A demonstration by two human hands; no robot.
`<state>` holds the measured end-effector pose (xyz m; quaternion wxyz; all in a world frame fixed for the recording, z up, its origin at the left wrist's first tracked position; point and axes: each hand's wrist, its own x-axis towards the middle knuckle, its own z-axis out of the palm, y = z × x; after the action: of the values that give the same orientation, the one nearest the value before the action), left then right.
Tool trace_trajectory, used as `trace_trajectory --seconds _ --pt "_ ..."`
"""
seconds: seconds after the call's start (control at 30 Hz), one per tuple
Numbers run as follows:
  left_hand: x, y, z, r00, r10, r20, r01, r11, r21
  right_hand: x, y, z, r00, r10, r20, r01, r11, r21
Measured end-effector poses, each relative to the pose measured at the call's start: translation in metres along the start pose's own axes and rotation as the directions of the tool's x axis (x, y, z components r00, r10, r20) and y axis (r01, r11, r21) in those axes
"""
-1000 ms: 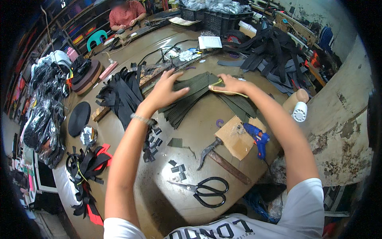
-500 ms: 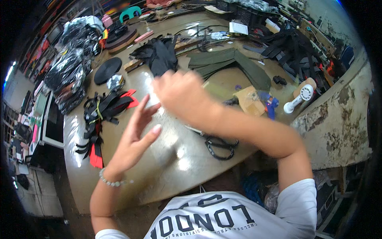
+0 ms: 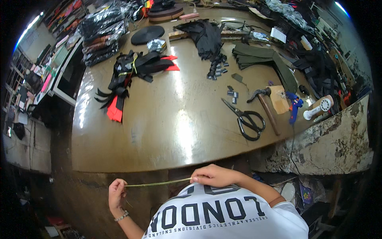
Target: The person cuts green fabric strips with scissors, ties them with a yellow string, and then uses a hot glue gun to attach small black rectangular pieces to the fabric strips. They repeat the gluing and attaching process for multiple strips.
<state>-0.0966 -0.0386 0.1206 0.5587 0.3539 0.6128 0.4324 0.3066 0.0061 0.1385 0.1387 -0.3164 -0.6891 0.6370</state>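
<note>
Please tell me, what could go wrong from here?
The yellow-green strip, stretched nearly straight between the left hand and right hand, might slip from either grip. The cord of the blue glue gun hangs over the edge of the table; if snagged, it could drag the gun down.

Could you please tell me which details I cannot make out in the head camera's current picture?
All in the head view:
- Gripped parts of the yellow-green strip: covered by the fingers of the left hand and right hand.
- Far end of the cord from the blue glue gun: lost among clutter below the table.
- Markings on the small dark tabs: too small to read.
</note>
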Motion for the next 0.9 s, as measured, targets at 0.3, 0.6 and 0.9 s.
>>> trace_trajectory --seconds 0.3,0.6,0.9 --pt "0.071 -0.132 0.0 0.981 -0.195 0.011 0.079 0.346 -0.935 -0.002 0.039 0.031 0.885 0.133 -0.446 -0.184 0.98 -0.073" --pt "0.048 -0.148 -0.012 0.942 -0.297 0.156 0.263 0.366 -0.892 0.0 0.063 0.035 0.819 0.047 -0.572 -0.138 0.983 -0.117" --pt "-0.032 -0.063 -0.13 0.899 0.214 -0.382 -0.386 0.799 -0.461 0.052 0.058 0.052 0.973 -0.07 -0.22 0.052 0.995 -0.083"
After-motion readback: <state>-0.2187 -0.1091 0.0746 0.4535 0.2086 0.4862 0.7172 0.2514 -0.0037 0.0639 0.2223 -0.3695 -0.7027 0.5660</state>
